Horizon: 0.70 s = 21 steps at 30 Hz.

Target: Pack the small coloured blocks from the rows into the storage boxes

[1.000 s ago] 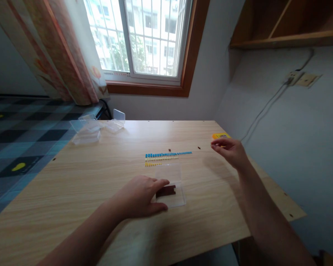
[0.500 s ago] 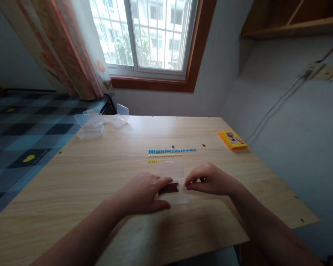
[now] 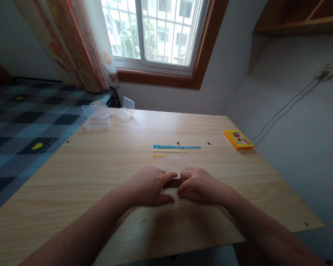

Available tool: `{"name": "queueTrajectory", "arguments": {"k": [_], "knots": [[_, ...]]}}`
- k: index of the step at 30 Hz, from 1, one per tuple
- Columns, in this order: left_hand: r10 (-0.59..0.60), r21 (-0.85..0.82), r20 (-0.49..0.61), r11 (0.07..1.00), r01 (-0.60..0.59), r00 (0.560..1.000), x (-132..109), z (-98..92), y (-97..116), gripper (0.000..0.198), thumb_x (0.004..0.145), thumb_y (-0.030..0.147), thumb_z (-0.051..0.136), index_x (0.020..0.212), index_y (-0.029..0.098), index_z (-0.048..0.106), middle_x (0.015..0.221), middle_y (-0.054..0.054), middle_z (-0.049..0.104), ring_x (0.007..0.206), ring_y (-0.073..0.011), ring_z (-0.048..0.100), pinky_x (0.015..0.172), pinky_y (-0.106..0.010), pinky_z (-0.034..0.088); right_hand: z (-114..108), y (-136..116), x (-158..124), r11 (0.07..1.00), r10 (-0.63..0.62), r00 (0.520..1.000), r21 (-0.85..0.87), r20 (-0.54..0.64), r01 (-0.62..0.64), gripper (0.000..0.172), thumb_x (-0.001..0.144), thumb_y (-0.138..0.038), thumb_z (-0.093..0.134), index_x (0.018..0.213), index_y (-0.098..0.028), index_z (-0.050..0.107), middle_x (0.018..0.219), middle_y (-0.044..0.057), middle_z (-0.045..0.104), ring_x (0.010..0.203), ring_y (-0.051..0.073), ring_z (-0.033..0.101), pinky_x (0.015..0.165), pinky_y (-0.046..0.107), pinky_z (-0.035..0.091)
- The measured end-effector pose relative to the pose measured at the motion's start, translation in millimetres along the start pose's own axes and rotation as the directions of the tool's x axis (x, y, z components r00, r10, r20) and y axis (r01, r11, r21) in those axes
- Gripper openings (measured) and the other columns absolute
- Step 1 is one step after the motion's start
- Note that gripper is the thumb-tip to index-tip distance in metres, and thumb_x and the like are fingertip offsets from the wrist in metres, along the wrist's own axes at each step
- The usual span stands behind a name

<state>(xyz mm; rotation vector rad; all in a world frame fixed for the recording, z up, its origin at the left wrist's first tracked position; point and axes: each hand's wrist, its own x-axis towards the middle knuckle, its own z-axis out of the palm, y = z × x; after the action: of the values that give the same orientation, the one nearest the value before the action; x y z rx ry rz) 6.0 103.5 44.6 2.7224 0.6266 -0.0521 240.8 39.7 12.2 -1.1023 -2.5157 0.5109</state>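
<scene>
A clear plastic box (image 3: 175,161) lies on the table in front of me, its raised lid towards the window and its lower part mostly covered by my hands. Inside it is a dark brown block or row of small bricks (image 3: 173,183). My left hand (image 3: 152,186) grips the box's left side, thumb at the near edge and fingers over the brown row's left end. At the row's right end is my right hand (image 3: 195,186), fingers curled together; whatever they pinch is hidden. Beyond the lid, small blue pieces (image 3: 169,147), cream pieces (image 3: 169,150) and yellow pieces (image 3: 157,155) form rows.
Two small groups of brown pieces lie farther back, one near the middle (image 3: 178,143) and one to the right (image 3: 209,143). A yellow-orange box (image 3: 238,139) rests at the table's right edge. Open clear plastic cases (image 3: 97,120) stand at the far left corner.
My right hand has moved left, from the box's right edge onto the right end of the brown row. My left hand stays at the box. The view has shifted slightly.
</scene>
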Motion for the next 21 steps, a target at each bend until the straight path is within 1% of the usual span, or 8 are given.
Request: {"name": "queueTrajectory", "arguments": {"k": [4,7,11,16,18,21], "knots": [[0.003,-0.001,0.011,1.0,-0.003,1.0,0.0,-0.4,0.0,0.041,0.083,0.047,0.075,0.117,0.025,0.065,0.1,-0.005,0.078,0.088,-0.0297,0.073,0.068,-0.033,0.047,0.6,-0.7,0.5,1.0,-0.014,1.0,-0.024,0.003,0.014,0.011,0.091,-0.023,0.072,0.089,-0.027,0.081,0.09,0.003,0.068,0.083,0.016,0.059,0.076,0.029,0.043],[-0.007,0.014,0.018,1.0,0.006,1.0,-0.3,-1.1,0.7,0.04,0.083,0.048,0.075,0.115,0.025,0.067,0.1,-0.006,0.077,0.088,-0.0302,0.073,0.067,-0.034,0.047,-7.7,-1.3,-2.8,0.999,-0.002,1.0,-0.035,0.026,0.003,0.013,0.093,-0.022,0.069,0.093,-0.027,0.081,0.084,0.002,0.065,0.078,0.016,0.057,0.073,0.028,0.042],[-0.009,0.019,0.014,1.0,0.008,1.0,-0.4,0.0,0.9,0.042,0.083,0.047,0.075,0.119,0.026,0.067,0.101,-0.006,0.077,0.087,-0.0297,0.072,0.068,-0.034,0.048,-20.4,-3.9,-6.7,0.999,-0.009,0.998,-0.03,0.059,0.011,0.018,0.095,-0.021,0.064,0.099,-0.025,0.081,0.08,0.002,0.063,0.074,0.015,0.056,0.07,0.028,0.041],[-0.01,0.015,0.015,1.0,0.01,1.0,-0.1,1.6,-0.3,0.044,0.083,0.05,0.075,0.118,0.025,0.067,0.102,-0.007,0.077,0.088,-0.0301,0.073,0.069,-0.034,0.049,-20.5,-6.5,-5.5,0.998,-0.064,0.993,-0.013,0.096,0.065,0.019,0.089,-0.018,0.065,0.096,-0.025,0.081,0.08,0.002,0.064,0.074,0.016,0.056,0.073,0.029,0.043],[-0.007,0.021,0.016,1.0,0.006,1.0,-0.2,2.0,-0.7,0.045,0.083,0.05,0.075,0.12,0.025,0.067,0.103,-0.007,0.078,0.089,-0.0308,0.073,0.069,-0.035,0.049,-19.8,-6.7,-5.0,0.998,-0.065,0.992,-0.009,0.11,0.066,0.019,0.087,-0.016,0.065,0.094,-0.025,0.08,0.08,0.002,0.065,0.075,0.016,0.057,0.075,0.03,0.044],[-0.001,0.034,0.01,0.999,0.001,1.0,-0.6,2.4,-0.8,0.047,0.084,0.05,0.075,0.124,0.026,0.066,0.105,-0.007,0.078,0.091,-0.0314,0.073,0.069,-0.035,0.049,-21.5,-6.1,-6.2,0.999,-0.037,0.991,-0.009,0.128,0.039,0.019,0.086,-0.014,0.064,0.09,-0.024,0.079,0.08,0.002,0.066,0.075,0.016,0.058,0.073,0.029,0.044]]}}
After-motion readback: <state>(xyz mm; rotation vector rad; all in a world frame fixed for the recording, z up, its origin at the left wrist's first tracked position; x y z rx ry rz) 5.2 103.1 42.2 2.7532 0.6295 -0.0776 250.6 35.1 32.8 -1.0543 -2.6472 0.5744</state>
